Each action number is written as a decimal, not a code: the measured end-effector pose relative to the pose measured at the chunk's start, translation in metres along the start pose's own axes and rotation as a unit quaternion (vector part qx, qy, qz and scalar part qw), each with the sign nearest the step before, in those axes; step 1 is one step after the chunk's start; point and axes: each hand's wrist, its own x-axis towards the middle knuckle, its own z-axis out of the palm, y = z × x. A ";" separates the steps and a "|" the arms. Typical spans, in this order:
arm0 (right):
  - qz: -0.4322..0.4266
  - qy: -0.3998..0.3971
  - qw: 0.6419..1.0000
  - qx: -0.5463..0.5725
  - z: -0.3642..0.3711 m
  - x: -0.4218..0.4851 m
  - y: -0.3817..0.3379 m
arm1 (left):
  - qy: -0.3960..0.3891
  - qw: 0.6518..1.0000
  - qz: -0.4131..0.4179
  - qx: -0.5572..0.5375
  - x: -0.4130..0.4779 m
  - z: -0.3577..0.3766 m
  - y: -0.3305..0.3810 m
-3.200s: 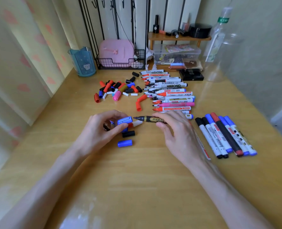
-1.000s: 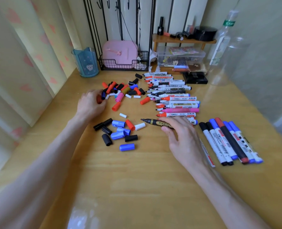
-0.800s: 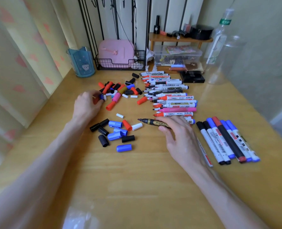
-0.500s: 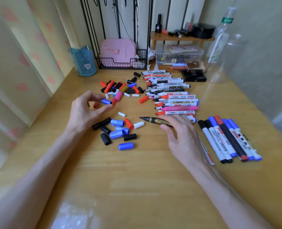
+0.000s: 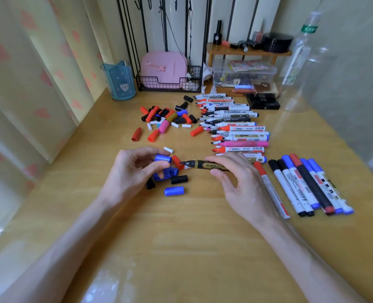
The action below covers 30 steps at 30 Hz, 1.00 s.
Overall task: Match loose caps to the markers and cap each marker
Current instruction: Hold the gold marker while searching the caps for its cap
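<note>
The left grip (image 5: 133, 171) pinches a blue cap (image 5: 162, 159), just left of the tip of the marker (image 5: 195, 164); the right grip (image 5: 242, 182) is clamped on its barrel.

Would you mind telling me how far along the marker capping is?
Done: several capped markers lie at the right. In hand: the left hand pinches a blue cap near the black-and-gold marker held by the right hand. Left: many uncapped markers and loose caps.

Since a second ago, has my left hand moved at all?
Yes. The left hand has come back from the far cap pile toward the person, and now pinches a blue cap beside the black marker tip.
</note>
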 end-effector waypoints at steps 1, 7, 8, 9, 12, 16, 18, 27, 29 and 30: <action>-0.002 0.000 1.000 0.004 0.000 0.000 0.000 | -0.008 1.000 0.003 0.006 0.000 0.002 0.001; -0.007 -0.003 1.000 0.008 0.000 0.000 -0.001 | -0.024 0.998 0.034 0.056 -0.003 0.004 0.005; -0.007 -0.004 1.000 0.007 0.000 0.000 -0.001 | -0.023 0.997 0.036 0.057 -0.003 0.005 0.005; -0.007 -0.003 1.000 0.007 0.000 0.000 -0.001 | -0.023 0.997 0.035 0.059 -0.003 0.005 0.005; -0.006 -0.001 1.000 0.006 0.000 0.000 0.000 | -0.023 0.997 0.038 0.069 -0.003 0.004 0.004; -0.015 -0.010 1.000 0.004 0.000 0.000 -0.002 | -0.039 0.996 0.046 0.068 -0.005 0.009 0.006; -0.027 -0.015 1.000 0.003 0.001 -0.001 -0.003 | -0.040 0.996 0.050 0.067 -0.008 0.016 0.007; -0.021 -0.017 0.999 0.034 0.000 -0.005 -0.004 | -0.024 0.992 0.077 0.099 -0.011 0.024 0.010; -0.014 -0.022 0.999 0.036 -0.001 -0.006 -0.005 | -0.025 0.992 0.081 0.098 -0.012 0.023 0.010; -0.009 -0.027 0.999 0.039 -0.001 -0.006 -0.006 | -0.028 0.991 0.081 0.098 -0.012 0.022 0.010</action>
